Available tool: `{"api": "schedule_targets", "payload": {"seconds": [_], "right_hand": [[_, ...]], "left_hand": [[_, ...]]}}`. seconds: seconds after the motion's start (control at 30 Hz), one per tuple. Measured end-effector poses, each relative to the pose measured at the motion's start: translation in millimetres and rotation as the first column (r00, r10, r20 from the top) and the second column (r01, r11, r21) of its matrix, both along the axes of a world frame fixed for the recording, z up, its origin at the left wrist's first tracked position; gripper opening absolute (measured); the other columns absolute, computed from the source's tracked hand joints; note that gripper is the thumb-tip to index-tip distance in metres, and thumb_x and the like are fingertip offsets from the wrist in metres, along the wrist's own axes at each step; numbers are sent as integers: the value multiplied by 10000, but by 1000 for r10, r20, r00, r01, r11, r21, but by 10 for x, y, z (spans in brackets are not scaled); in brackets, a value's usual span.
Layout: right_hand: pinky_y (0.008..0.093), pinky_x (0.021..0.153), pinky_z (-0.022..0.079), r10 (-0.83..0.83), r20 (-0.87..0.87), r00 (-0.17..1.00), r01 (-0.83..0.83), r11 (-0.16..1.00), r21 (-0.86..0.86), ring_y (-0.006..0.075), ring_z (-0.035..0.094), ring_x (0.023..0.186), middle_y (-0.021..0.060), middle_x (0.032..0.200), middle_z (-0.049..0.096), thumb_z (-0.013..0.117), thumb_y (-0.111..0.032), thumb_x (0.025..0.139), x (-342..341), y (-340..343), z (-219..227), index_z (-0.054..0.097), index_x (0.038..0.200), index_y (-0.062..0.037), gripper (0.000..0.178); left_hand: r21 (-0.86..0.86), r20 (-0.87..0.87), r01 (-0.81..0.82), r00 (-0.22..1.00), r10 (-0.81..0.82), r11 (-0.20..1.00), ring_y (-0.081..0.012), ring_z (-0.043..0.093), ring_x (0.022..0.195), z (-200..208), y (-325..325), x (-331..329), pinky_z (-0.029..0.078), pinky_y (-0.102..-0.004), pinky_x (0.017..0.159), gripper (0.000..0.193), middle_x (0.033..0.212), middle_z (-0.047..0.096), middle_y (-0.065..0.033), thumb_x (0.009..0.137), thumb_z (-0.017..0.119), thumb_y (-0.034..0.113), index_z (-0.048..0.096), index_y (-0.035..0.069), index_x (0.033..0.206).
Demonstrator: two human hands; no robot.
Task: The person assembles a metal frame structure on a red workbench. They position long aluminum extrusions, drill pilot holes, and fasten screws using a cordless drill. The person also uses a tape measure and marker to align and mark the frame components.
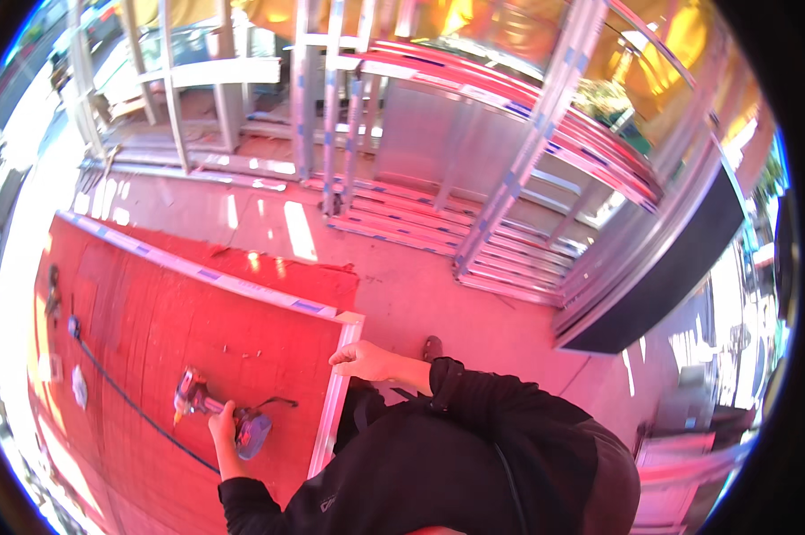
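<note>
My left hand [224, 426] is closed around the handle of a cordless drill [195, 394], its battery end toward me and its nose pointing left over a red-topped table [144, 339]. My right hand [364, 360] is at the table's right edge, fingers pinched together just over a metal channel [334, 401]. Whether anything small sits in that pinch is too fine to make out. A second metal channel [206, 275] runs along the table's far side and meets the first at the corner beside my right hand.
A dark cord-like line [139, 410] crosses the table from a small blue-black object [74, 326]. A white item [79, 388] and a dark tool [53, 290] lie at left. Upright metal stud frames [532, 143] stand beyond, with a black panel [665, 276] leaning at right.
</note>
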State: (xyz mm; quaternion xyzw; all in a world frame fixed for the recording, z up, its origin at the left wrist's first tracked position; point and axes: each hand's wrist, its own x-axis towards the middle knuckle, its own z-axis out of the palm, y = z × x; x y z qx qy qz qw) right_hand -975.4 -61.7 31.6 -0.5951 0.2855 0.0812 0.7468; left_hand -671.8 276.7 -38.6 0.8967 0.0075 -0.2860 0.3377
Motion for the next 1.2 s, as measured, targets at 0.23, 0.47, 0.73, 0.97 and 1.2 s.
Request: {"api": "schedule_targets", "payload": {"seconds": [0.23, 0.47, 0.73, 0.97, 1.2], "right_hand": [[387, 997, 507, -435, -96, 895, 406, 885, -229, 274, 664, 1143, 170, 1220, 707, 659, -268, 922, -1440, -86, -42, 680, 1226, 27, 424], [379, 830, 524, -614, -75, 786, 588, 780, -214, 207, 671, 954, 98, 1050, 727, 669, -248, 902, -2844, 356, 88, 686, 1149, 21, 365], [406, 885, 533, -879, -16, 476, 795, 438, -420, 287, 694, 1014, 167, 1082, 735, 668, -299, 889, -5620, 1199, 93, 695, 1161, 23, 422], [413, 966, 525, -970, -99, 223, 849, 243, -470, 319, 682, 1118, 202, 1194, 718, 667, -327, 911, -7597, 1871, 375, 670, 1248, 31, 491], [390, 998, 513, -989, -48, -143, 920, -115, -374, 293, 674, 1148, 203, 1226, 711, 676, -298, 919, -8961, 2294, 281, 662, 1286, 26, 490]], "left_hand": [[147, -58, 48, 998, -40, 988, -220, 578, 632, -1186, 283, 197, 480, -413, 599, 608, 724, 657, -105, 833, 715, 510, 693, -97, 797], [-2, -213, 539, 823, -527, 842, -221, 578, 617, -1291, -2327, -1295, 474, -412, 571, 575, 706, 638, -97, 862, 677, 501, 685, -70, 795], [-280, -166, 883, 341, -925, 376, -222, 579, 600, -648, -4245, -5041, 467, -410, 539, 541, 685, 616, -88, 894, 635, 491, 676, -38, 791], [-259, -218, 947, 133, -967, 189, -223, 579, 586, -475, -4366, -7037, 460, -409, 511, 516, 667, 598, -81, 922, 597, 482, 668, -11, 788], [-16, -317, 942, 314, -895, 336, -224, 580, 571, -811, -4796, -7599, 454, -408, 483, 497, 649, 579, -73, 951, 560, 474, 661, 16, 785]]}}
